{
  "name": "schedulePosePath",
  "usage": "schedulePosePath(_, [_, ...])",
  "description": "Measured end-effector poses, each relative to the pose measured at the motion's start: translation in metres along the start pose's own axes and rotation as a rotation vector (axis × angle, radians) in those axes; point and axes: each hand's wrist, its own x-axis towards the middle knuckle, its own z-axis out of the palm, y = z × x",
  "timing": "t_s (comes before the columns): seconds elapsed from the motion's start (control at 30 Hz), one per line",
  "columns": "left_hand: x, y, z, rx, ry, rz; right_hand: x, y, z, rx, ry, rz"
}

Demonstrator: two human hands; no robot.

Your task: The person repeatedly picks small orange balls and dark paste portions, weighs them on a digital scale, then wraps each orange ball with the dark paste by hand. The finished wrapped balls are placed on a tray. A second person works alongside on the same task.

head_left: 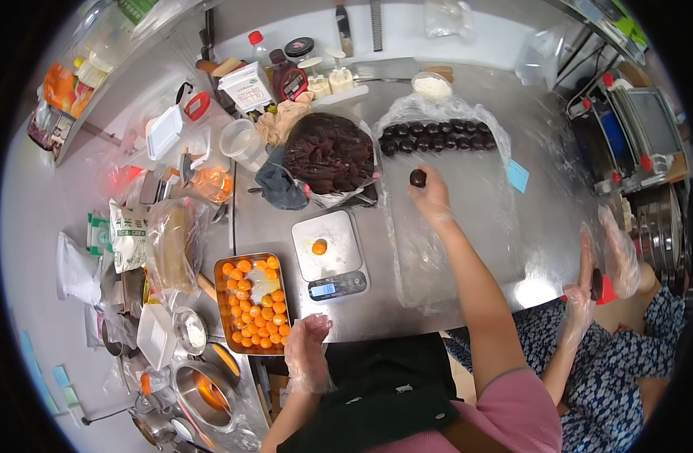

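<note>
My right hand (pixel 431 198), in a clear plastic glove, grips a dark brown ball (pixel 417 178) in its fingertips. It hangs over a plastic-covered tray (pixel 456 234), below rows of similar glossy dark balls (pixel 437 137) at the tray's far end. My left hand (pixel 308 353), also gloved, is at the table's front edge, beside a metal tray (pixel 284 266) of orange yolk-like balls (pixel 262 317). Its fingers are loosely bent and apart, with nothing visible in them. One orange ball (pixel 319 247) rests on a digital scale (pixel 339 266) between the tray and the plastic-covered one.
A large bowl of dark paste (pixel 331 155) stands behind the scale. White powder fills a small bowl (pixel 432 87) at the back. Bottles and pump jars (pixel 327 79) line the wall. At right, another person's gloved hands (pixel 579 313) hover near a dark piece. Pans and bags crowd the left.
</note>
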Motion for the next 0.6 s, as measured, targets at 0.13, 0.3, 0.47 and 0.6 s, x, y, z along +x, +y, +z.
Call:
schedulePosePath(0.13, [-0.004,0.005,-0.003,0.044,0.114,-0.009,0.02,-0.018,0.025,-0.087,0.08,-0.111])
schedulePosePath(0.3, [-0.005,0.002,-0.006,0.014,0.243,-0.035,0.025,-0.012,0.047,-0.111,0.091,-0.173])
schedulePosePath(0.47, [-0.004,-0.003,-0.006,0.04,0.289,-0.051,0.018,0.034,0.065,0.066,0.227,-0.211])
schedulePosePath(0.6, [-0.003,-0.003,-0.004,0.042,0.312,-0.041,0.019,0.017,0.058,-0.019,0.131,-0.115])
